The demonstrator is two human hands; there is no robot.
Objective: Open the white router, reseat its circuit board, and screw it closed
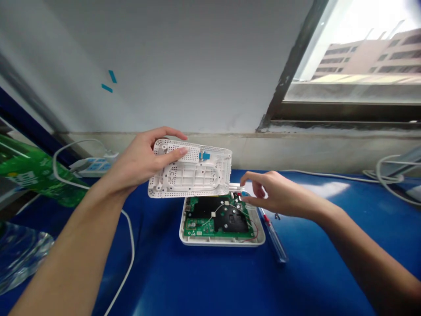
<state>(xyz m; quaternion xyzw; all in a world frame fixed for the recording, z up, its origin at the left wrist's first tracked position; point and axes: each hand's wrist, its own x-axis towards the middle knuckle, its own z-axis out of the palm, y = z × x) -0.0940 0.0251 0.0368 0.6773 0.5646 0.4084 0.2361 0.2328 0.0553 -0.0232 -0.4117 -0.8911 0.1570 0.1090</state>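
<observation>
My left hand (pixel 141 159) grips the left end of a white perforated plastic cover (pixel 190 169), holding it lifted and tilted above an opened white device base (pixel 221 239). A small blue connector (pixel 204 155) sits on the cover's inner face. The base lies on the blue table (pixel 210 281) and shows a green circuit board (pixel 215 219) with a black panel and thin white and red wires. My right hand (pixel 272 193) hovers at the base's upper right corner, fingers pinched near a white tab (pixel 235 188) there.
A screwdriver (pixel 274 239) with a clear handle lies right of the base. A white cable (pixel 126 245) and a power strip (pixel 94 164) sit at left, beside a green bottle (pixel 36 175) and clear plastic (pixel 19 254). More white cables (pixel 388 177) lie at right. A wall and window stand behind.
</observation>
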